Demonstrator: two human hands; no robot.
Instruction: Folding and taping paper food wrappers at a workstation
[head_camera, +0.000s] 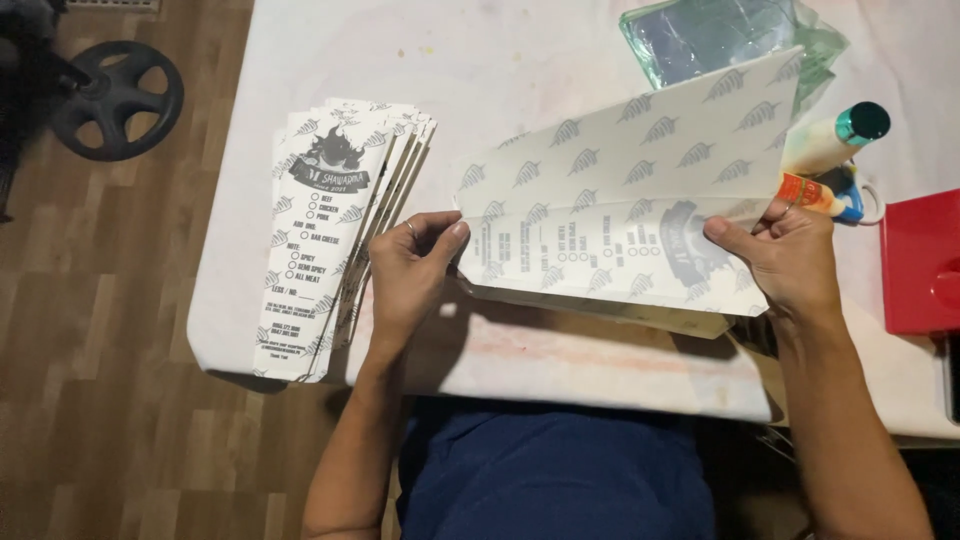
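A white printed paper sheet with grey leaf marks is held above the table, partly folded along its length. My left hand pinches its left end between thumb and fingers. My right hand grips its right end, thumb on top. To the left lies a fanned stack of finished narrow paper sleeves with the same print, reaching the table's front edge.
The table has a white cloth cover. At the back are a clear plastic packet, a glue bottle with a teal cap and a red box. A black weight plate lies on the wooden floor at left.
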